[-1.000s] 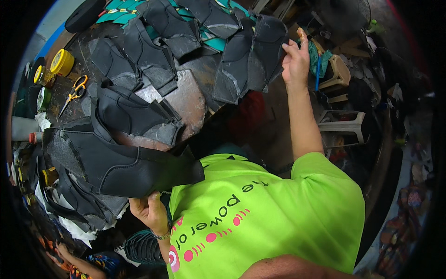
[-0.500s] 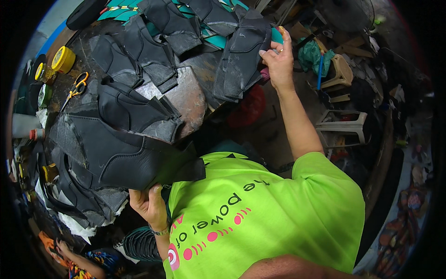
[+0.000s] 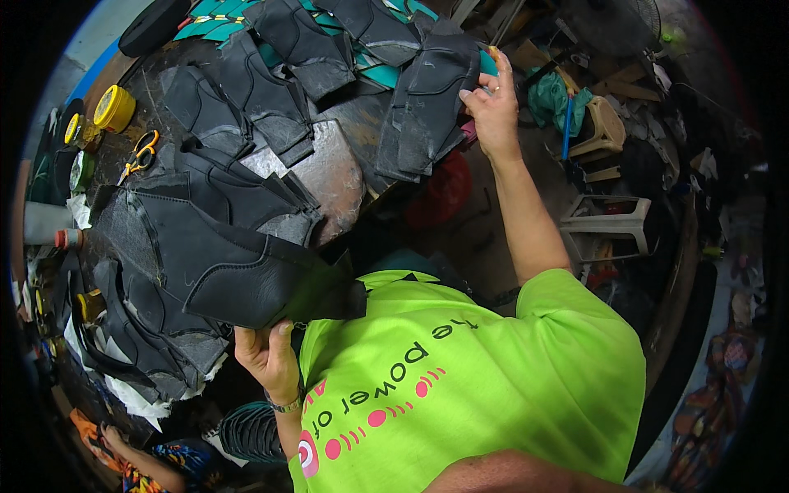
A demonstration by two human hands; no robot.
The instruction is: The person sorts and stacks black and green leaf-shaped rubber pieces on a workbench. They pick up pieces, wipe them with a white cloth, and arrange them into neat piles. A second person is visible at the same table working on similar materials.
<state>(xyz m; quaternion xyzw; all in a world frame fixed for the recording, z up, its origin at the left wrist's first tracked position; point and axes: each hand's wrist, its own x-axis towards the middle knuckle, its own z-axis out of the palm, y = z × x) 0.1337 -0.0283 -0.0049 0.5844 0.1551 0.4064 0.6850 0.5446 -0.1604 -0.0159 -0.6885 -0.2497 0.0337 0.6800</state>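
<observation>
My left hand pinches the lower edge of a large black stitched shoe upper, raised over other black pieces at the table's near left. Its right end reaches my green shirt. Farther right, my right hand rests against the right edge of a stack of black uppers. There the thumb is at the edge and the index finger points away; what lies under the fingers is hidden. Several similar uppers lie across the table. Orange-handled scissors lie left of them, their blade tips hidden.
Yellow tubs stand at the table's left, near a bottle with a red cap. A bare metallic slab shows between the pieces. Plastic stools stand on the right. At lower left is another person's arm.
The upper in my left hand has shifted slightly right and tilted, its far left corner now over the scissor tips. My left hand moved slightly right; the right hand stays nearly still.
</observation>
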